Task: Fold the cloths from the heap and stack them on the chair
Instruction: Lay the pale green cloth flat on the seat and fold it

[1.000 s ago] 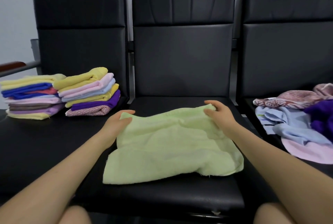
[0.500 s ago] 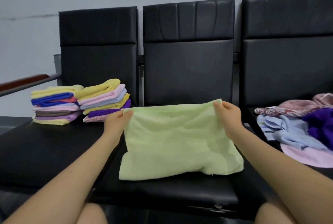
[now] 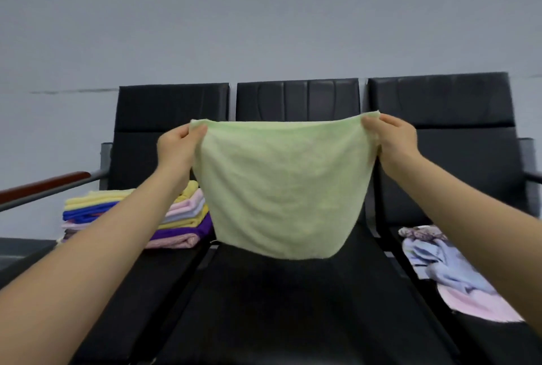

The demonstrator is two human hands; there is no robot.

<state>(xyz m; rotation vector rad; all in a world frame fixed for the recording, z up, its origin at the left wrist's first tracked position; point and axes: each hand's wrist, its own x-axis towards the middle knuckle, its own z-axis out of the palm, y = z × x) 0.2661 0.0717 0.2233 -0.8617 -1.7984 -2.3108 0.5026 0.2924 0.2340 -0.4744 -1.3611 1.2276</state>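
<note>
Now, green cloth (image 3: 281, 188): we hold it up by its top corners, hanging flat and clear above the middle chair (image 3: 293, 306).
Left hand (image 3: 176, 149): we pinch the top corner at 9 o'clock of the cloth.
Right hand (image 3: 393, 141): we pinch the top corner at 3 o'clock.
Folded stacks (image 3: 181, 218): two piles on the chair at 9 o'clock, partly behind our left arm.
Heap (image 3: 445, 270): loose cloths on the chair at 4 o'clock.
</note>
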